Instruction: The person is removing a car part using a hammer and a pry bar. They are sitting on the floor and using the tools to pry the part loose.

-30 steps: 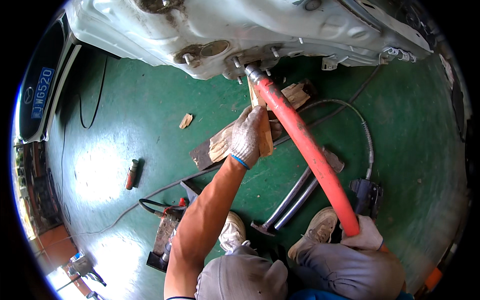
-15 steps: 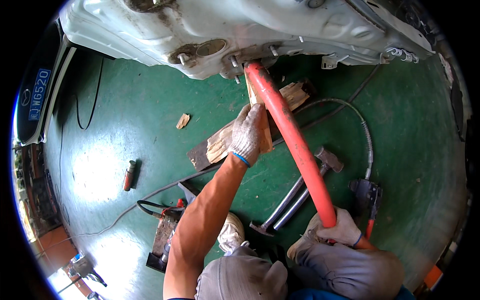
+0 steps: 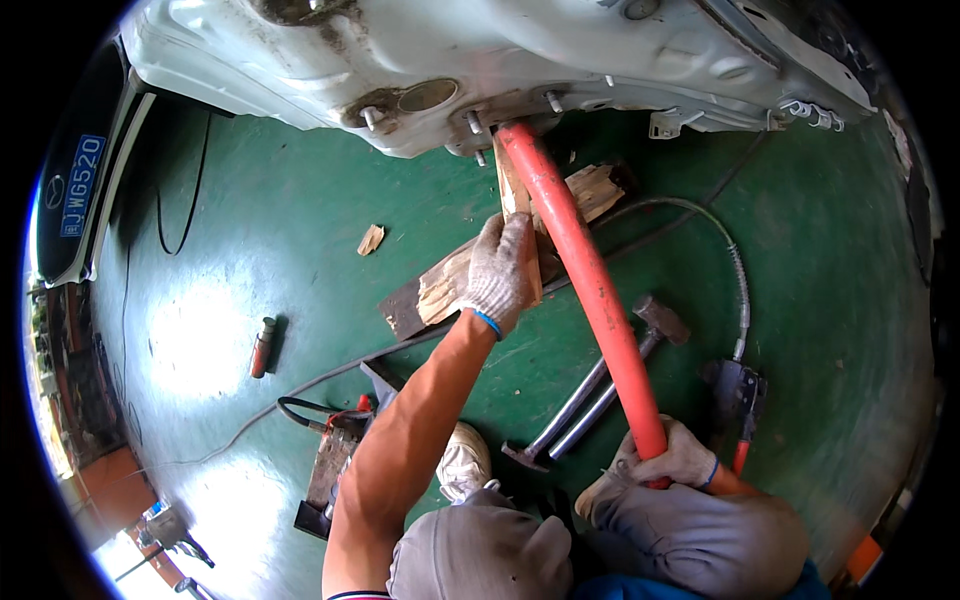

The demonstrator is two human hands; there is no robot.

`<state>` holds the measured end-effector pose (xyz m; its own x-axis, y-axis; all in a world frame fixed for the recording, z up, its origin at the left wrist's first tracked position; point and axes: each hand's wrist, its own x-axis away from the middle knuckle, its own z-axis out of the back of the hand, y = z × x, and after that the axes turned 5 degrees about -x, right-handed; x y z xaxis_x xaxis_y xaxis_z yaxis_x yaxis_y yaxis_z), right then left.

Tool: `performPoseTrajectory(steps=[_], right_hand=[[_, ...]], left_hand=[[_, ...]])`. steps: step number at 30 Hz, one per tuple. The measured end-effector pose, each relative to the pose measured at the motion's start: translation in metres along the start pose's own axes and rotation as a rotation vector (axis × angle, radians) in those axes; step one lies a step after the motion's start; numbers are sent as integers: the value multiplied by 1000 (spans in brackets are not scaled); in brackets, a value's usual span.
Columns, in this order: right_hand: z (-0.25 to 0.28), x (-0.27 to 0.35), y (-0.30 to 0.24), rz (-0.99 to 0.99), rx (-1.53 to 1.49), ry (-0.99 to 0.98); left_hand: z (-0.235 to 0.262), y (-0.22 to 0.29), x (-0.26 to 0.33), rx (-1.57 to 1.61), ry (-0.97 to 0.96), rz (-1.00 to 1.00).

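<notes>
Green shop floor: L hand clamps wood block beside red bar, R hand fisted round bar's low end.

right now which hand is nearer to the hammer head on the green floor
Right. The right hand grips the low end of the red bar, just below the hammer head. The left hand is across the bar from it, pressed on the wooden block.

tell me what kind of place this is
Most likely a car repair or body shop. A stripped white car body sits raised over a green painted floor, a parked car's front shows at left, and a sledgehammer lies nearby.
</notes>
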<state>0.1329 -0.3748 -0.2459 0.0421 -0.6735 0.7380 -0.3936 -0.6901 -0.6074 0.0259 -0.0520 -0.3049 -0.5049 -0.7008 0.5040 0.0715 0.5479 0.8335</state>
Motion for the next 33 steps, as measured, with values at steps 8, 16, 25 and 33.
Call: performPoseTrajectory(steps=[8,16,25,33], right_hand=[[2,-7,29,262,484,111],[-14,-1,3,120,508,230],[-25,13,-28,-63,632,375],[-5,47,-70,-121,727,298]], left_hand=[[-16,-32,14,15,95,-142],[-19,-23,21,-107,92,-106],[-21,-8,28,-71,97,-55],[-23,-15,23,-79,96,9]])
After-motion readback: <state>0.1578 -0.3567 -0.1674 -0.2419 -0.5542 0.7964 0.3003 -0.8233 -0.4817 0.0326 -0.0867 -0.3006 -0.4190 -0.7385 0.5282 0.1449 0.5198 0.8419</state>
